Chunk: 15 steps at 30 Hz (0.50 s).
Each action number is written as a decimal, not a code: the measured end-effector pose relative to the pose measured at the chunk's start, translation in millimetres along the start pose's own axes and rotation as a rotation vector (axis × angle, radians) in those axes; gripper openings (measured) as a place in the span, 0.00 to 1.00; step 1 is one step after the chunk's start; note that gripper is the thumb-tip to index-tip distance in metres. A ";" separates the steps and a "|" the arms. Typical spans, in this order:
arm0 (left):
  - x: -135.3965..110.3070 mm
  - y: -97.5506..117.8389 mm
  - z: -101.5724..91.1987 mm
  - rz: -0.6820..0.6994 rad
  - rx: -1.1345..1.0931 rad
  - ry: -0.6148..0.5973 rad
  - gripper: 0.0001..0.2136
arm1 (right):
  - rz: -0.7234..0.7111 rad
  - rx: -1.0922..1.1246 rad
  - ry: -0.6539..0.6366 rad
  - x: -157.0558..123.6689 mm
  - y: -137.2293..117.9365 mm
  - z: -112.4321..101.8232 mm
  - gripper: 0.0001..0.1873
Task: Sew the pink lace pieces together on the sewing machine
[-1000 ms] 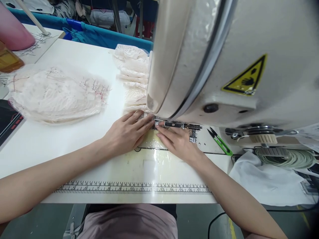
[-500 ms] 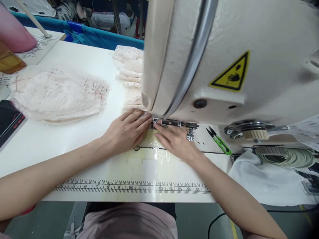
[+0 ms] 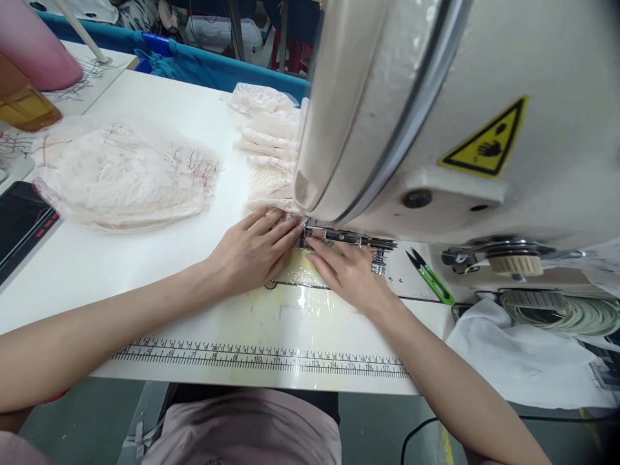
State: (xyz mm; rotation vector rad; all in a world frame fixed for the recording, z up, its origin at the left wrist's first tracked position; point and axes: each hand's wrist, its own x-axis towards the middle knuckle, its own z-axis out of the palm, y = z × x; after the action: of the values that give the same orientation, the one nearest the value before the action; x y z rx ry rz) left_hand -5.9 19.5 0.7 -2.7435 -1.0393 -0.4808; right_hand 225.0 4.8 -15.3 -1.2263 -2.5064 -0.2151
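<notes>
My left hand (image 3: 254,252) lies flat, fingers stretched out, its tips on the near edge of a gathered pale lace fabric (image 3: 271,152) by the presser foot. Across the foot, my right hand (image 3: 351,271) rests on the machine bed with fingers extended and partly hidden behind the metal presser attachment (image 3: 343,236). The sewing machine head (image 3: 387,129) hangs over both hands and covers part of the fabric. Whatever lies under the right fingertips is hidden. Green thread snips (image 3: 432,278) rest to the right of my right hand.
A second pale lace piece (image 3: 126,177) with loose dark red threads spreads on the left of the table. A dark phone-like device (image 3: 24,223) and a pink thread cone (image 3: 51,48) stand further left. A printed ruler (image 3: 271,358) runs along the front edge; white cloth (image 3: 518,355) lies right.
The view has shifted slightly left, so the machine appears further right and more of the gathered lace shows. Both hands keep nearly the same position at the presser foot.
</notes>
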 end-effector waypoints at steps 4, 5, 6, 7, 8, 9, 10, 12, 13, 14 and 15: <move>-2.6 -1.3 1.9 -0.001 0.001 0.018 0.17 | -0.031 0.012 0.045 3.1 2.1 -4.0 0.14; -3.3 -1.2 2.2 -0.005 0.002 0.021 0.17 | -0.029 0.022 0.050 3.8 2.4 -5.2 0.13; -3.8 -0.7 2.1 -0.011 0.007 0.025 0.17 | -0.022 0.031 0.053 4.1 2.7 -6.4 0.13; -4.1 0.2 1.5 -0.015 0.019 0.032 0.16 | -0.014 0.040 0.058 4.1 2.8 -7.5 0.12; -3.9 1.4 0.2 -0.013 0.036 0.042 0.16 | -0.008 0.049 0.066 3.7 3.1 -8.3 0.12; -3.3 2.6 -2.0 -0.006 0.058 0.050 0.15 | -0.010 0.057 0.077 3.0 3.4 -8.8 0.11; -2.1 3.5 -5.0 0.003 0.080 0.057 0.15 | -0.018 0.061 0.096 2.2 3.9 -9.0 0.10; 1.3 2.4 -13.7 -0.013 0.126 0.048 0.12 | -0.054 0.062 0.115 0.8 5.4 -8.4 0.09; 3.1 -0.4 -19.6 -0.055 0.155 0.024 0.11 | -0.054 0.047 0.141 0.4 6.3 -7.6 0.10; 4.5 -5.1 -26.5 -0.126 0.190 -0.013 0.12 | -0.064 0.042 0.166 0.2 7.1 -6.9 0.10; 5.1 -11.8 -34.2 -0.219 0.231 -0.054 0.12 | -0.065 0.061 0.174 0.3 7.8 -6.2 0.11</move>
State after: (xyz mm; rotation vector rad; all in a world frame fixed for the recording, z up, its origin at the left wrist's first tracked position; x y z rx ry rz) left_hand -18.3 22.2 35.0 -2.4666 -1.3262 -0.2945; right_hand 232.5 8.0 -9.5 -1.0560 -2.3861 -0.2490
